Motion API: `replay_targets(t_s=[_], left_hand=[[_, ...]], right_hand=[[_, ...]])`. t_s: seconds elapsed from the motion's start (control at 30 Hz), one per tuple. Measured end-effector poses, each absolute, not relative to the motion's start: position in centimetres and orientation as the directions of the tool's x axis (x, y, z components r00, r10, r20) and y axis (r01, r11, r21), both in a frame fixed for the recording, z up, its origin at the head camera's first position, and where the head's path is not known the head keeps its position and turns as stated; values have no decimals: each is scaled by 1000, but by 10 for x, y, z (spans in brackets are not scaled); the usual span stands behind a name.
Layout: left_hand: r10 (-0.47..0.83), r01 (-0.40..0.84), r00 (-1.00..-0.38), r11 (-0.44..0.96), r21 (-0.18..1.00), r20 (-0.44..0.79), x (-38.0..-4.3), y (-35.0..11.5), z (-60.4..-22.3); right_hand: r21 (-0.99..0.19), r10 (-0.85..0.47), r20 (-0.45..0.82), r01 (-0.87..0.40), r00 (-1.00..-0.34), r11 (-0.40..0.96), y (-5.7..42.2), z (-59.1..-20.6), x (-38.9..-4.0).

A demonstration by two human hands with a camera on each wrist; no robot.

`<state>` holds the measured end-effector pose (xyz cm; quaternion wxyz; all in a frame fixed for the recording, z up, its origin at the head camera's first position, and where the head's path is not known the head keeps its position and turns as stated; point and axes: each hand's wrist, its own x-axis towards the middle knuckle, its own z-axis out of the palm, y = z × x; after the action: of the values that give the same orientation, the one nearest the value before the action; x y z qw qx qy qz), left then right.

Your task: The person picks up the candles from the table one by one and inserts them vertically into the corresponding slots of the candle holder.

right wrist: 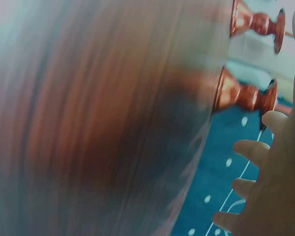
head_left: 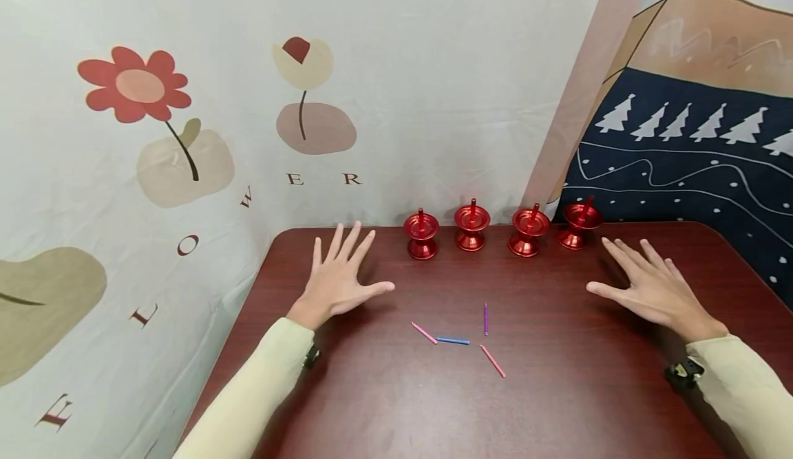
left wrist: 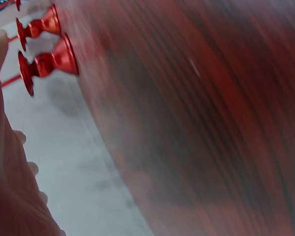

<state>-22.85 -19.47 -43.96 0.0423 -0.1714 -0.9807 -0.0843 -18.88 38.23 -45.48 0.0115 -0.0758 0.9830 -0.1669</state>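
Note:
Both hands are spread with fingers straight, holding nothing. My left hand (head_left: 337, 281) hovers over the left part of the table, left of a shiny red candle holder (head_left: 423, 247). My right hand (head_left: 657, 292) is at the right, near the rightmost red candle holder (head_left: 571, 239). Two more such holders (head_left: 469, 240) (head_left: 524, 244) stand upright between these, each with a shallow dish and a thin red post. Between the hands lie thin candles: a pink one (head_left: 424, 333), a blue one (head_left: 453, 340), a purple one (head_left: 486, 320) and a coral-pink one (head_left: 493, 361).
The dark reddish-brown wooden table (head_left: 372, 404) has rounded back corners. Behind it hangs a pale cloth (head_left: 434, 101) printed with flowers and letters. A dark blue cloth (head_left: 675, 170) with white trees is at the right.

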Motion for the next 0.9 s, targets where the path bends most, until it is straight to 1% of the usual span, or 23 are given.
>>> replay_targets(t_s=[0.2,0.3,0.4,0.47,0.57,0.67,0.8,0.9], left_hand=[[340,358,-934,895,267,113,-230,-163,-438],[313,336,-942,866,369,123,-236,-151,-438],[262,290,-957,806,516,128,-246,-141,-437],[222,246,-968,739,627,118,-253,-137,-437],[171,166,-982,598,784,77,-263,-131,-437],[153,100,-988,435,895,37,-272,-126,-439],[172,39,-985,238,970,-2,-282,-120,-444],[182,7,-983,171,985,-25,-288,-117,-448]], right_hand=[[-363,-218,7,-206,-976,909,358,-452,-189],[-401,-247,18,-233,-969,886,343,-450,-189],[-469,-279,28,-259,-960,844,327,-448,-190],[-531,-302,28,-270,-953,803,316,-447,-191],[-645,-331,11,-260,-943,719,300,-447,-191],[-776,-348,-24,-202,-937,598,284,-448,-190],[-889,-358,-78,-98,-931,448,264,-449,-189],[-908,-380,-106,-67,-919,415,252,-452,-189]])
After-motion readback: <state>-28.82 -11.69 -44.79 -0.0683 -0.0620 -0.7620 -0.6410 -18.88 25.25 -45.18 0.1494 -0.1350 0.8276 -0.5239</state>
